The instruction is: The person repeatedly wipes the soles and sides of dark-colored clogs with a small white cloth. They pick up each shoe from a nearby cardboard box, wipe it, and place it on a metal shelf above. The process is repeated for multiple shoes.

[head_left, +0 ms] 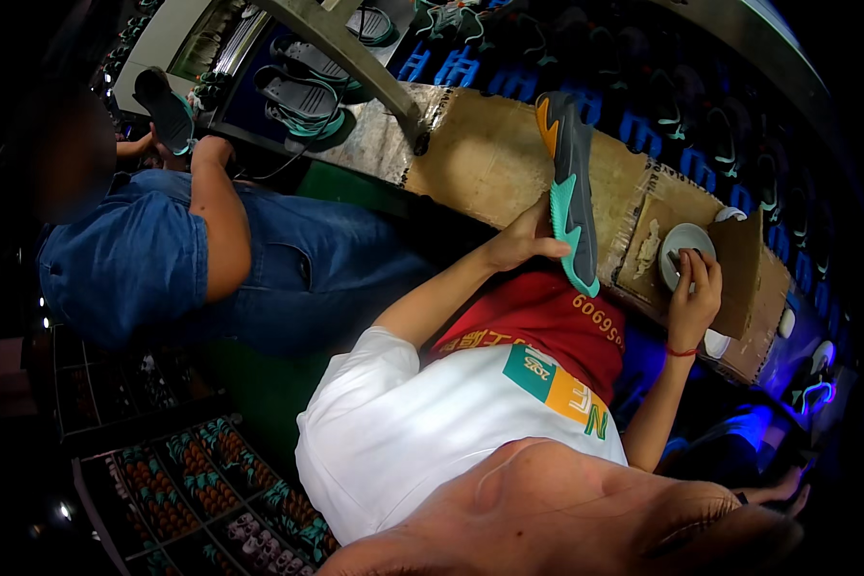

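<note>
A grey shoe sole (573,163) with teal and orange side parts stands on end in my left hand (526,238), its orange part uppermost. My left fingers and thumb are closed around its lower part. On the right, my right hand (698,296) reaches over a white bowl (682,240) with its fingers pinched together at the bowl's opening. A small dark thing shows at those fingertips, too small to name. The bowl sits in a cardboard box (739,264), beside a pale crumpled scrap (648,248).
A cardboard-covered ledge (480,144) runs in front of me, below a conveyor with shoes and blue holders (456,67). To my left a co-worker in blue (134,254) holds a shoe sole (166,110). Grey sandal-like soles (297,96) lie beyond a metal post (365,67). A rack of shoe parts (196,480) stands lower left.
</note>
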